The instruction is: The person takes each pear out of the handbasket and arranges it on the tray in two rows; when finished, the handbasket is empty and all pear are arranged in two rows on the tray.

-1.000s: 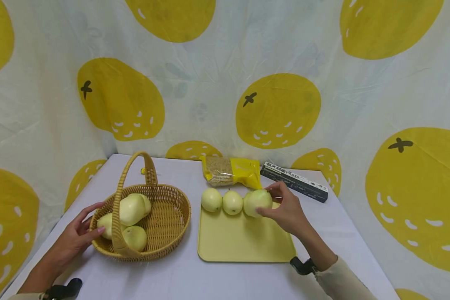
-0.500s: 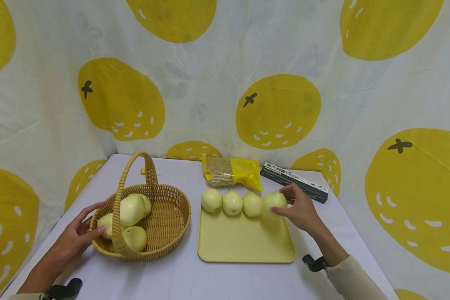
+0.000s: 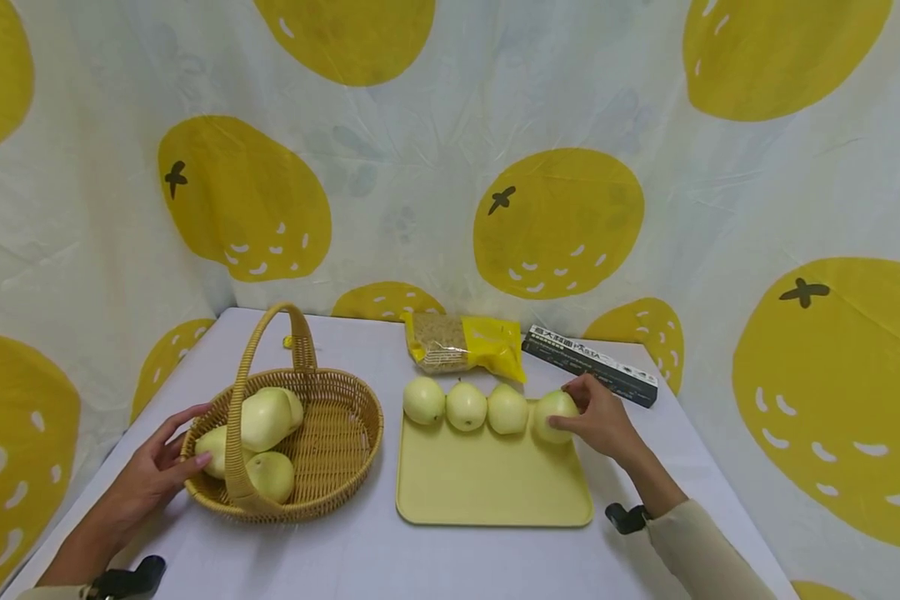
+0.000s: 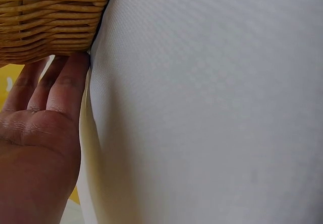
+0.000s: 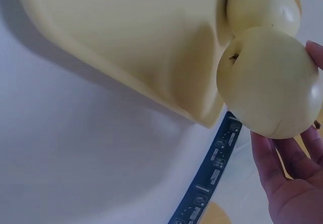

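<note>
My right hand [image 3: 598, 421] holds a pale yellow-green pear [image 3: 555, 416] at the far right corner of the yellow tray [image 3: 495, 492], thumb on the near side. In the right wrist view, that pear [image 5: 272, 82] appears just above the tray's corner, fingers under one side; whether it touches the tray is unclear. Three more pears, including a middle pear [image 3: 467, 407], line the tray's far edge. At the left, my left hand [image 3: 146, 471] holds the wicker basket [image 3: 337, 450] by its left side, thumb over the rim. Its fingertips are partly hidden in the left wrist view. Several pears [image 3: 265, 419] lie inside the basket's left half.
Behind the tray lies a yellow bag of dry food [image 3: 461, 343], with a dark pasta box [image 3: 591, 365] to its right. A small yellow item [image 3: 288, 342] lies beyond the basket, whose tall handle [image 3: 242, 400] arches upward. A fruit-print curtain [image 3: 405, 192] encloses the white table.
My right hand has carried its pear rightward along the tray's far edge, then slightly lower, uncovering the third pear in the row. The left hand and basket have stayed put.
</note>
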`<state>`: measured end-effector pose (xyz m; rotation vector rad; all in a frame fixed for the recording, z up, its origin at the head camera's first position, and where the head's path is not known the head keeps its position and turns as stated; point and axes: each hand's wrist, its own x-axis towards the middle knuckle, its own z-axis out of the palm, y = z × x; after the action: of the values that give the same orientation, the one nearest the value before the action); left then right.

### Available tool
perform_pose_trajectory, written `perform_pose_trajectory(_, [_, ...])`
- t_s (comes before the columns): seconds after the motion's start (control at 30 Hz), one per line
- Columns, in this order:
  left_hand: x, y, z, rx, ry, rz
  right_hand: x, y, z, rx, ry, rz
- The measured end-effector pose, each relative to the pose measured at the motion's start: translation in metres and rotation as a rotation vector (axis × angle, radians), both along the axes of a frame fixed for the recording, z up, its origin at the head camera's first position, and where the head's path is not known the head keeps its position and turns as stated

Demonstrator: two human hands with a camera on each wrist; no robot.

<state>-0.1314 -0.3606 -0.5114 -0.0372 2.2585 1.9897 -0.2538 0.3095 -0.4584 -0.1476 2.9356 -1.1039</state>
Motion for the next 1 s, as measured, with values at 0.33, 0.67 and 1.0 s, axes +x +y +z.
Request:
perform_pose_trajectory(0.33, [0.002, 0.002, -0.001, 0.017, 0.004, -0.004, -0.009, -0.006, -0.009, 0.010, -0.043, 0.011])
perform_pose_trajectory(0.67, [0.000, 0.000, -0.002, -0.004, -0.012, 0.008, -0.016, -0.007, -0.017, -0.035, 0.001, -0.048])
perform_pose_trajectory(1.0, [-0.001, -0.001, -0.002, -0.023, -0.010, 0.006, -0.012, -0.005, -0.016, 0.004, -0.031, 0.020])
